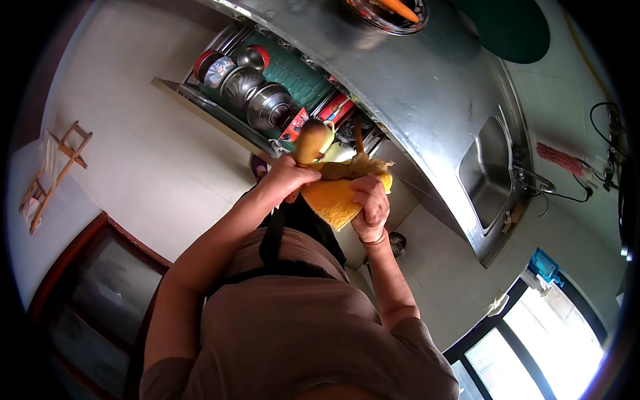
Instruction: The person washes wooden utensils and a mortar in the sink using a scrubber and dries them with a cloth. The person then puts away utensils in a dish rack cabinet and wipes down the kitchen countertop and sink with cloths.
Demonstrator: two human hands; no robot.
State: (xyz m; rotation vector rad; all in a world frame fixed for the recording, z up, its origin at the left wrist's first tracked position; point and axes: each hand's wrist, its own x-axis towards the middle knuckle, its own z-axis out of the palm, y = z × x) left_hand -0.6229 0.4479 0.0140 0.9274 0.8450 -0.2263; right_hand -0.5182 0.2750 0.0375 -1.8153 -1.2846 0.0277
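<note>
— Under which heading is the nearest handling to be entered?
— Hands, bare. The left hand (pixel 287 181) is seen closed round the lower end of a brown object (pixel 311 141), blunt and rounded at the top, its kind not determined. By the grip of the right hand (pixel 371 205), a yellow cloth (pixel 333 202) of fleecy texture is pinched. Both articles are held in front of the body, above the floor (pixel 163 143), beside a pulled-out drawer (pixel 200 110).

— And the surface and room?
— Beyond the drawer, a worktop (pixel 407 80) of stainless steel, scuffed and lit by glare, with a sink (pixel 485 177) let into one end. The floor is pale and tiled. Farther off, a folding wooden frame (pixel 60 170) is listed on one side, with a glazed door (pixel 93 300) framed in dark red; on the other side, a bright window (pixel 533 340).

— The quantities, nearest first?
— Cloth, yellow: one. Object, brown: one. Drawer: one, in which at least five bowls (pixel 269 105) can be counted, steel, red or patterned; the remainder is partly hidden. Sink: one. Patterned dish (pixel 413 28) on the worktop: one, with one orange, carrot-like item (pixel 401 9) contained. Wooden frame: one. Door: one. Window: one.
</note>
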